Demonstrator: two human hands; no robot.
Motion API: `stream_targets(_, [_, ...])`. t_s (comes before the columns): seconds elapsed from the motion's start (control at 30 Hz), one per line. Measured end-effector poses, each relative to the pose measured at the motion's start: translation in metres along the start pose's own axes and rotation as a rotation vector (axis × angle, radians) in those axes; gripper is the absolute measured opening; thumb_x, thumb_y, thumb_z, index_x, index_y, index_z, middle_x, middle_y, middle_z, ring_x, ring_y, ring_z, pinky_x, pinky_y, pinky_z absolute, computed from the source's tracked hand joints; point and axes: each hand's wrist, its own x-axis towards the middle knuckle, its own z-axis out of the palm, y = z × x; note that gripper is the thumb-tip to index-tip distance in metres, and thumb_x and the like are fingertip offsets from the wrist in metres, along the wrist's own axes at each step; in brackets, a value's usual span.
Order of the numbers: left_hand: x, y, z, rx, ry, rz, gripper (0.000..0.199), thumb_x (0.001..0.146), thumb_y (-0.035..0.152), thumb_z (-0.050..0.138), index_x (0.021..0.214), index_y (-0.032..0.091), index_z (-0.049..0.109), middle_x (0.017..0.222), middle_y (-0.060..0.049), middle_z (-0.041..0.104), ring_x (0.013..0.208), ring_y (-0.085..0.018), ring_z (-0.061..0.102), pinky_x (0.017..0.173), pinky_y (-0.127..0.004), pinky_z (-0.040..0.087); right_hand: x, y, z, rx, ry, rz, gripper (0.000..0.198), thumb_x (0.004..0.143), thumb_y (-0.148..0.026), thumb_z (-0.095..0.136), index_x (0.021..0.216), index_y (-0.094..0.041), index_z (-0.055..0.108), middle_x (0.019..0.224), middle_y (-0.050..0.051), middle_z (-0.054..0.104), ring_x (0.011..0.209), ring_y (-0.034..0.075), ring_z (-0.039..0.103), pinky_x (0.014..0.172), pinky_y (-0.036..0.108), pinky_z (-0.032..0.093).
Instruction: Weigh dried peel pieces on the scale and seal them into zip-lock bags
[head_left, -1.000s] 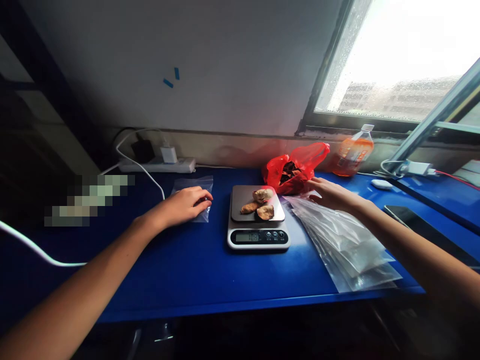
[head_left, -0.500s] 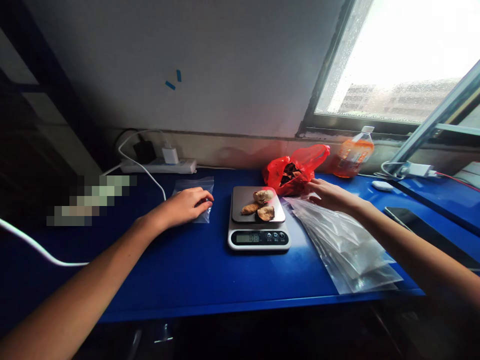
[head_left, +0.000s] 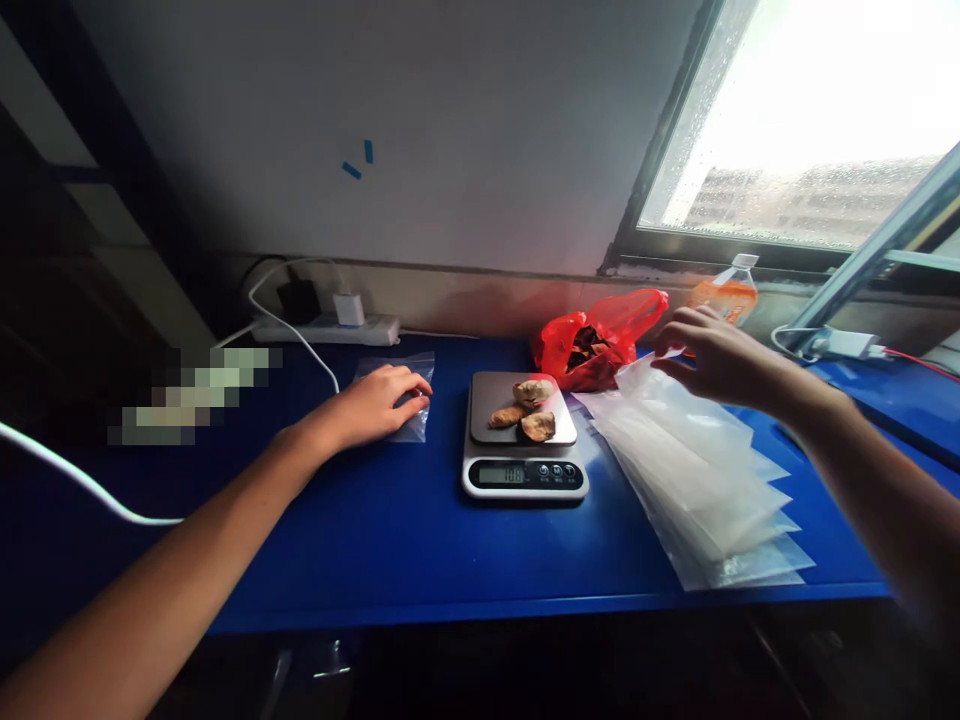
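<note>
My left hand (head_left: 382, 405) rests on a small clear plastic bag (head_left: 416, 425), fingers apart and loosely bent. To its right stands a kitchen scale (head_left: 525, 483) whose display seems to read 10.8. Three dried, tan-brown pieces (head_left: 531, 393) lie on its metal plate; their kind is unclear. My right hand (head_left: 709, 350) hovers over the upper end of a fanned stack of clear plastic bags (head_left: 690, 470). Its thumb and fingers are apart, with nothing visible between them. Left of that hand, a red plastic bag (head_left: 555, 345) gapes, showing dark dried pieces inside.
Behind my right hand stands a bottle of orange drink (head_left: 739, 290), partly covered. A power strip (head_left: 382, 328) with plugs lies along the wall, and a white cable (head_left: 90, 490) crosses the left side. A metal frame (head_left: 877, 245) leans at the right by the window.
My right hand has moved right and up, away from the red bag, uncovering the upper end of the clear bags. My left hand stays on the small bag. The view has shifted slightly.
</note>
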Motion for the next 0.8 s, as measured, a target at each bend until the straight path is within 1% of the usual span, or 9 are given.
stream_targets(0.13, [-0.001, 0.01, -0.007, -0.031, 0.096, 0.065, 0.03, 0.091, 0.037, 0.047, 0.101, 0.018, 0.068, 0.106, -0.008, 0.069, 0.107, -0.025, 0.058, 0.098, -0.041, 0.043, 0.004, -0.049, -0.05, 0.184, 0.161, -0.025, 0.007, 0.085, -0.027, 0.056, 0.079, -0.024, 0.056, 0.077, 0.007, 0.06, 0.073, 0.021, 0.056, 0.066, 0.037, 0.042])
stream_targets(0.23, [-0.006, 0.029, -0.013, -0.107, 0.161, 0.167, 0.028, 0.093, 0.033, 0.048, 0.102, 0.016, 0.068, 0.1, -0.008, 0.07, 0.1, -0.023, 0.059, 0.094, -0.039, 0.045, 0.012, -0.096, -0.061, 0.332, 0.192, 0.015, 0.008, 0.081, -0.029, 0.058, 0.077, -0.023, 0.055, 0.072, 0.004, 0.061, 0.065, 0.019, 0.056, 0.06, 0.034, 0.041])
stream_targets(0.37, [-0.015, 0.058, -0.016, -0.301, 0.211, 0.255, 0.023, 0.093, 0.028, 0.051, 0.103, 0.015, 0.068, 0.096, -0.007, 0.069, 0.088, -0.019, 0.06, 0.084, -0.035, 0.047, 0.031, -0.151, -0.039, 0.629, 0.158, 0.023, 0.012, 0.068, -0.015, 0.06, 0.069, -0.021, 0.049, 0.06, -0.003, 0.055, 0.053, 0.01, 0.046, 0.051, 0.026, 0.034])
stream_targets(0.43, [-0.018, 0.066, -0.015, -0.516, 0.197, 0.254, 0.021, 0.09, 0.028, 0.058, 0.104, 0.015, 0.067, 0.098, -0.007, 0.069, 0.085, -0.018, 0.062, 0.078, -0.032, 0.049, 0.04, -0.171, -0.022, 0.78, 0.097, 0.057, 0.013, 0.067, -0.012, 0.056, 0.069, -0.021, 0.047, 0.059, -0.005, 0.052, 0.053, 0.008, 0.043, 0.049, 0.023, 0.032])
stream_targets(0.5, [-0.021, 0.068, -0.013, -0.718, 0.145, 0.216, 0.028, 0.086, 0.032, 0.065, 0.11, 0.017, 0.065, 0.102, -0.006, 0.069, 0.088, -0.019, 0.064, 0.075, -0.03, 0.051, 0.049, -0.186, -0.007, 0.889, 0.042, 0.108, 0.012, 0.068, -0.013, 0.055, 0.07, -0.021, 0.047, 0.06, -0.005, 0.05, 0.053, 0.008, 0.043, 0.049, 0.023, 0.031])
stream_targets(0.57, [-0.024, 0.066, -0.013, -0.818, 0.112, 0.174, 0.035, 0.085, 0.038, 0.068, 0.113, 0.019, 0.063, 0.101, -0.006, 0.069, 0.087, -0.021, 0.065, 0.07, -0.028, 0.052, 0.054, -0.196, 0.003, 0.972, 0.028, 0.152, 0.011, 0.067, -0.015, 0.057, 0.07, -0.021, 0.047, 0.06, -0.006, 0.049, 0.054, 0.008, 0.043, 0.05, 0.023, 0.03])
stream_targets(0.63, [-0.027, 0.065, -0.016, -0.825, 0.108, 0.149, 0.036, 0.086, 0.043, 0.068, 0.112, 0.018, 0.064, 0.094, -0.005, 0.07, 0.079, -0.02, 0.065, 0.064, -0.027, 0.05, 0.057, -0.202, 0.011, 1.05, 0.036, 0.172, 0.012, 0.067, -0.015, 0.057, 0.07, -0.021, 0.047, 0.059, -0.006, 0.048, 0.054, 0.008, 0.043, 0.051, 0.023, 0.031])
stream_targets(0.7, [-0.031, 0.067, -0.02, -0.85, 0.082, 0.112, 0.032, 0.087, 0.042, 0.068, 0.108, 0.018, 0.067, 0.087, -0.004, 0.069, 0.071, -0.017, 0.062, 0.058, -0.025, 0.047, 0.055, -0.206, 0.017, 1.114, 0.041, 0.183, 0.013, 0.066, -0.012, 0.056, 0.068, -0.021, 0.046, 0.057, -0.007, 0.046, 0.052, 0.007, 0.041, 0.05, 0.022, 0.03])
stream_targets(0.8, [-0.035, 0.075, -0.024, -0.976, 0.006, 0.111, 0.021, 0.088, 0.036, 0.068, 0.099, 0.019, 0.07, 0.085, -0.003, 0.068, 0.072, -0.016, 0.061, 0.06, -0.024, 0.046, 0.05, -0.209, 0.024, 1.146, 0.029, 0.235, 0.015, 0.064, -0.012, 0.057, 0.066, -0.021, 0.045, 0.056, -0.008, 0.043, 0.051, 0.007, 0.038, 0.047, 0.022, 0.028])
